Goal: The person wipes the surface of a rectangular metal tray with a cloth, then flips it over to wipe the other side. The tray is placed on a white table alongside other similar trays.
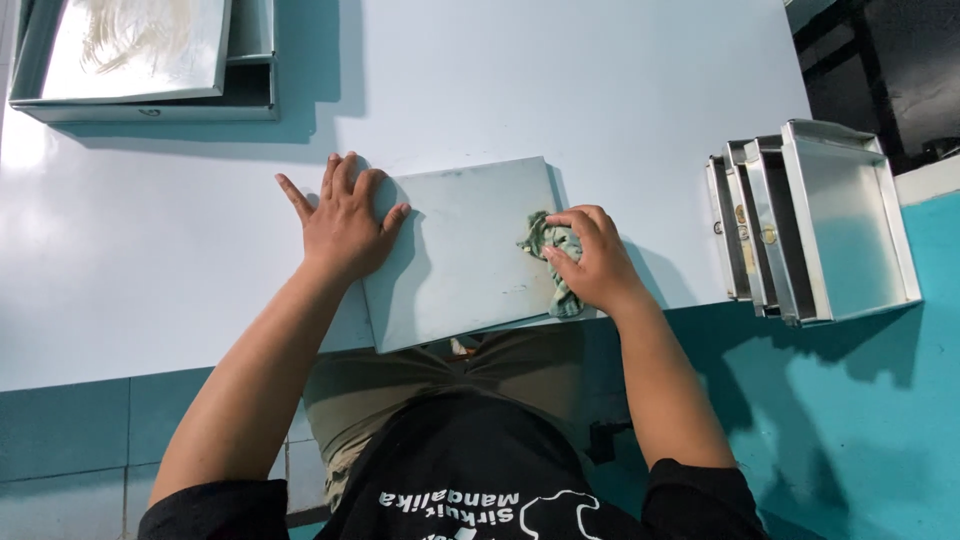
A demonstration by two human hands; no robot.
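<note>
The flat grey metal tray (pixel 460 250) is pinned by the spread left hand (pixel 345 220); a crumpled green cloth (pixel 550 250) is gripped by the right hand (pixel 590 260); overhanging the white surface (pixel 150 250), it could be tipped.

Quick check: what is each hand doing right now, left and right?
Left hand: open, flat on the left edge of the metal tray.
Right hand: closed on a crumpled green cloth, pressed to the tray.

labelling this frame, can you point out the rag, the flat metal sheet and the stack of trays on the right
rag (pixel 548 240), head view, on the bunched cloth left of the fingers
flat metal sheet (pixel 460 255), head view, its bare middle
stack of trays (pixel 850 225), head view, floor of the outermost tray
</note>
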